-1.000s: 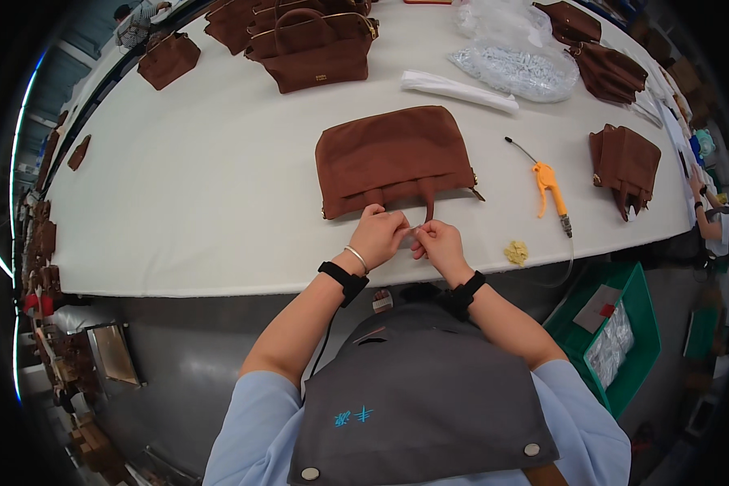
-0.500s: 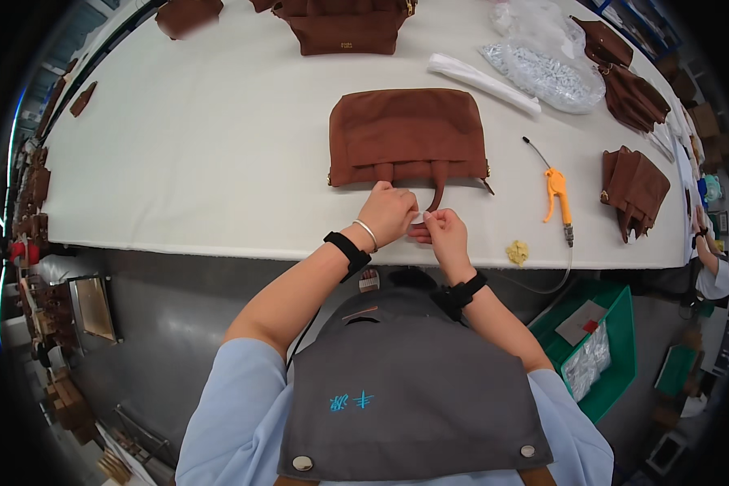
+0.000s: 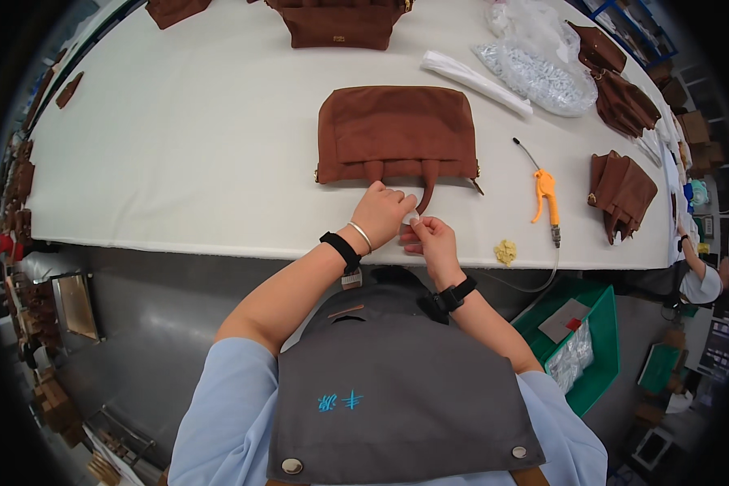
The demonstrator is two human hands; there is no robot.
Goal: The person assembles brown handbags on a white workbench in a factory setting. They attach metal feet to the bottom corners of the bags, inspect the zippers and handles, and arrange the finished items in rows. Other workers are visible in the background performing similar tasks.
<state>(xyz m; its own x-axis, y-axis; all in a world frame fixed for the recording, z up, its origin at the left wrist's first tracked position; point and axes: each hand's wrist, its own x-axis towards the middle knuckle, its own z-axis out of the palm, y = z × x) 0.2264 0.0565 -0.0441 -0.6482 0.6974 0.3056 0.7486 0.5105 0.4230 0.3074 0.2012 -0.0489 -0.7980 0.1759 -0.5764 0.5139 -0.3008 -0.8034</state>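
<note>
A brown handbag (image 3: 397,125) lies flat on the white-covered table, its handle (image 3: 430,182) pointing toward me. My left hand (image 3: 380,214) is closed round the handle loop, covering much of it. Beside it, my right hand (image 3: 432,245) is closed in a pinch at the end of the loop. A small white translucent piece (image 3: 411,218) shows between the two hands, at the right fingertips. What it is exactly I cannot make out.
An orange air blow gun (image 3: 546,194) with a hose lies to the right, near a yellowish lump (image 3: 505,251). More brown bags (image 3: 621,194) stand around. Behind are a white roll (image 3: 478,83) and a clear plastic bag (image 3: 539,73). A green crate (image 3: 603,348) sits below the table edge.
The whole view has shifted slightly, moving the scene left. Both hands stay at the handle; the white piece between them shows more plainly now.
</note>
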